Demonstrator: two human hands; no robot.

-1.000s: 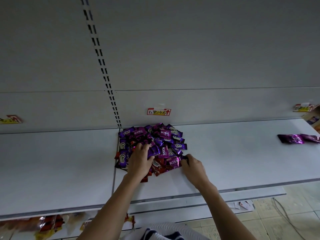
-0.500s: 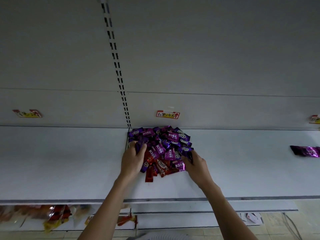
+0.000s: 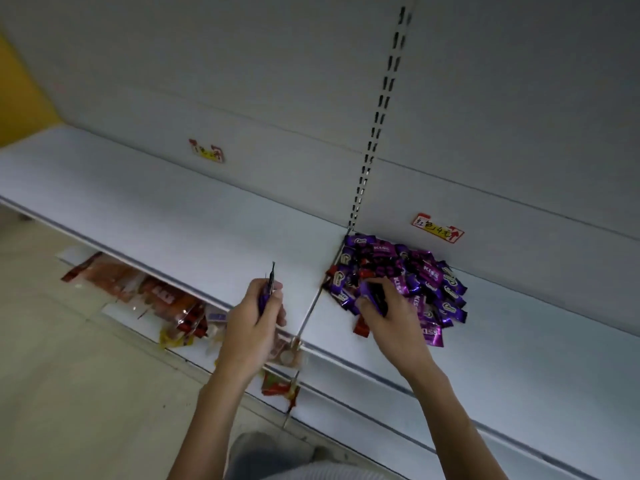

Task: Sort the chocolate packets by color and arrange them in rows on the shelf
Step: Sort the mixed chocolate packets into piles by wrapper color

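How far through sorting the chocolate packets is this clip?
Barely started: no rows show on the shelf. The left hand holds a purple packet clear of the mixed pile; the right hand grips another there. Nearly all purple and red packets remain unsorted.

White metal shelving unit, back panel (image 3: 242, 64) pale grey, slotted upright (image 3: 381, 112) running down it. Two handwritten price tags (image 3: 437, 232) stuck on. Beige tiled floor (image 3: 69, 393) lower left. Yellow wall (image 3: 20, 95) far left. Dim light.
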